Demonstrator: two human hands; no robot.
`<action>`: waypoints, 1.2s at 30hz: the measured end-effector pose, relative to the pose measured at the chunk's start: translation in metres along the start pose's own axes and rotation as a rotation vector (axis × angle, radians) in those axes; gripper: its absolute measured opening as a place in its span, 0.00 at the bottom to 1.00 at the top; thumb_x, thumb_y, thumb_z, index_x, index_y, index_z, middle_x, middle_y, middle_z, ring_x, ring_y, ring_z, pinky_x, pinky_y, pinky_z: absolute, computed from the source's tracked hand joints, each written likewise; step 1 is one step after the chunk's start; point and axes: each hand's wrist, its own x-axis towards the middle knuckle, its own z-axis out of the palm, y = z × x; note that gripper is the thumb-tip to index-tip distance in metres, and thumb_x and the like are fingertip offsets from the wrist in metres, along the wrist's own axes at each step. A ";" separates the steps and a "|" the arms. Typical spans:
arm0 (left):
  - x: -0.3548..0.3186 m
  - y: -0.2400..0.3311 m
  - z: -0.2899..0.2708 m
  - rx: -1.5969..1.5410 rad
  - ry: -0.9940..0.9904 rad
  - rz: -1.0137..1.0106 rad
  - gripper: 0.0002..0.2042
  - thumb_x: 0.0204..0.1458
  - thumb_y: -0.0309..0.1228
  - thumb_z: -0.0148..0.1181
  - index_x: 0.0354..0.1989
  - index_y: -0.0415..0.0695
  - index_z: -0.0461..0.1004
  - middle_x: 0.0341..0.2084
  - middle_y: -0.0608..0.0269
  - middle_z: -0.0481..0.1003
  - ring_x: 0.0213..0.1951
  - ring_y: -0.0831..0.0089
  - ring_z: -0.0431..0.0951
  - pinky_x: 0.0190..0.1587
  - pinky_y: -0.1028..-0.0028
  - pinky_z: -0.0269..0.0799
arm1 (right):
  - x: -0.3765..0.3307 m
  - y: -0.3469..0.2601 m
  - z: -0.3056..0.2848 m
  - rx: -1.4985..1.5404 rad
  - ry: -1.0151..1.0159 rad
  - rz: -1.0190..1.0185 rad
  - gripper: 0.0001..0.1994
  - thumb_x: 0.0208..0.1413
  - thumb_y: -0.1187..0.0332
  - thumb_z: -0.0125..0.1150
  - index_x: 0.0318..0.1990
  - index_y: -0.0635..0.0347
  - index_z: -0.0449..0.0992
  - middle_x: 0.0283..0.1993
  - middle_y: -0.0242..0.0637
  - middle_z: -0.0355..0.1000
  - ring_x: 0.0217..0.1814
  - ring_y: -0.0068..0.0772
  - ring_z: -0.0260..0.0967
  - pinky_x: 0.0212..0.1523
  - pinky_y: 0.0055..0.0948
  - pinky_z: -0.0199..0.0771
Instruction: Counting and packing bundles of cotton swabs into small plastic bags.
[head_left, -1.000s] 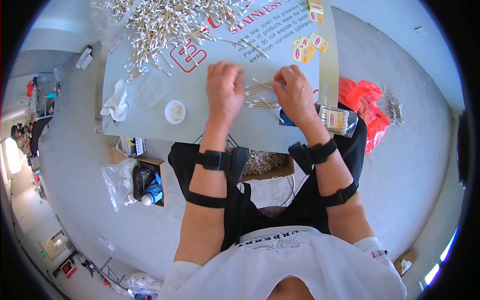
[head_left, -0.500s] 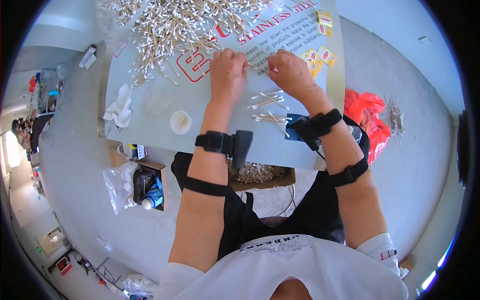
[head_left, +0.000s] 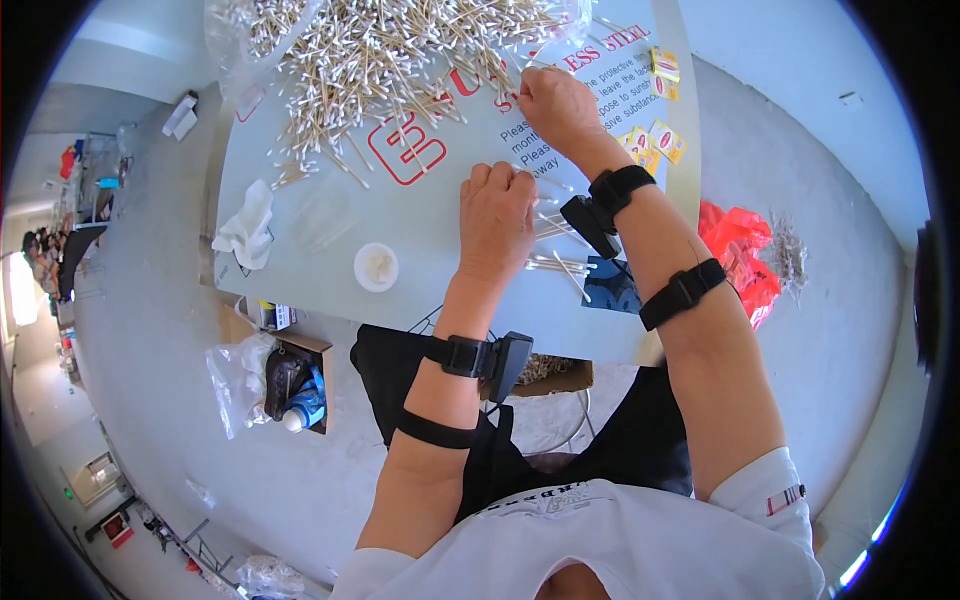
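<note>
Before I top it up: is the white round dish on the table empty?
Not empty: inside the white round dish an off-white mass shows within the rim.

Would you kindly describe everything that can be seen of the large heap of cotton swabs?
The large heap of cotton swabs is a loose tangle of thin, pale, wooden-looking sticks, with white, cottony tips. They lie at many angles on the far side of the table, left of centre, and the picture's upper edge cuts the heap off. Clear plastic film borders its left side. Stray swabs fan out nearer the person, some over red printing. The right hand is near its right edge; whether they touch is unclear.
</note>
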 end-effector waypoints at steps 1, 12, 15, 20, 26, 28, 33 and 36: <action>0.000 -0.001 0.000 -0.001 -0.001 -0.001 0.07 0.40 0.21 0.61 0.26 0.46 0.71 0.28 0.63 0.69 0.36 0.61 0.68 0.39 0.63 0.62 | -0.001 0.002 0.002 0.036 0.021 0.007 0.08 0.50 0.65 0.58 0.32 0.60 0.73 0.35 0.43 0.74 0.38 0.47 0.73 0.37 0.41 0.71; -0.008 0.012 0.009 -0.072 0.033 0.020 0.08 0.40 0.21 0.62 0.28 0.46 0.70 0.29 0.62 0.69 0.36 0.59 0.68 0.41 0.63 0.63 | 0.005 -0.001 0.005 0.179 0.187 -0.060 0.09 0.48 0.63 0.57 0.30 0.59 0.74 0.33 0.43 0.75 0.37 0.50 0.73 0.39 0.44 0.72; -0.007 0.011 0.009 -0.110 0.054 0.029 0.08 0.41 0.21 0.61 0.29 0.45 0.71 0.29 0.61 0.69 0.36 0.59 0.68 0.41 0.63 0.63 | 0.012 0.001 0.008 0.167 0.099 -0.009 0.10 0.49 0.62 0.56 0.29 0.59 0.75 0.32 0.44 0.75 0.38 0.50 0.73 0.39 0.44 0.73; -0.011 0.007 0.007 -0.170 0.041 0.007 0.08 0.41 0.20 0.59 0.30 0.44 0.71 0.30 0.60 0.70 0.37 0.58 0.68 0.43 0.62 0.63 | -0.005 0.007 -0.008 0.281 0.027 0.049 0.08 0.50 0.66 0.55 0.28 0.61 0.75 0.26 0.44 0.74 0.29 0.49 0.71 0.32 0.41 0.71; -0.012 0.007 0.008 -0.273 0.246 -0.047 0.13 0.42 0.17 0.55 0.39 0.41 0.72 0.40 0.56 0.70 0.46 0.54 0.66 0.49 0.60 0.62 | -0.051 0.033 -0.035 0.211 -0.117 -0.230 0.05 0.49 0.69 0.57 0.26 0.61 0.72 0.30 0.43 0.71 0.35 0.49 0.71 0.35 0.41 0.71; -0.011 0.008 0.008 -0.281 0.282 -0.080 0.18 0.42 0.20 0.57 0.45 0.43 0.72 0.48 0.58 0.68 0.52 0.55 0.63 0.54 0.60 0.59 | -0.064 0.031 -0.041 0.183 -0.103 -0.355 0.05 0.49 0.72 0.59 0.27 0.62 0.71 0.30 0.41 0.69 0.35 0.46 0.70 0.36 0.39 0.70; -0.016 0.010 0.007 -0.064 0.082 0.038 0.16 0.43 0.23 0.59 0.44 0.45 0.73 0.46 0.61 0.69 0.52 0.57 0.64 0.55 0.59 0.56 | -0.096 0.031 -0.052 0.214 -0.190 -0.393 0.03 0.50 0.74 0.59 0.30 0.61 0.71 0.35 0.40 0.69 0.39 0.47 0.69 0.39 0.36 0.70; -0.026 0.014 0.005 -0.044 0.005 0.055 0.14 0.43 0.24 0.60 0.42 0.44 0.74 0.45 0.62 0.69 0.53 0.59 0.64 0.56 0.58 0.55 | -0.125 0.028 -0.051 0.370 0.134 -0.140 0.03 0.49 0.75 0.58 0.32 0.62 0.74 0.36 0.43 0.70 0.38 0.47 0.70 0.39 0.37 0.71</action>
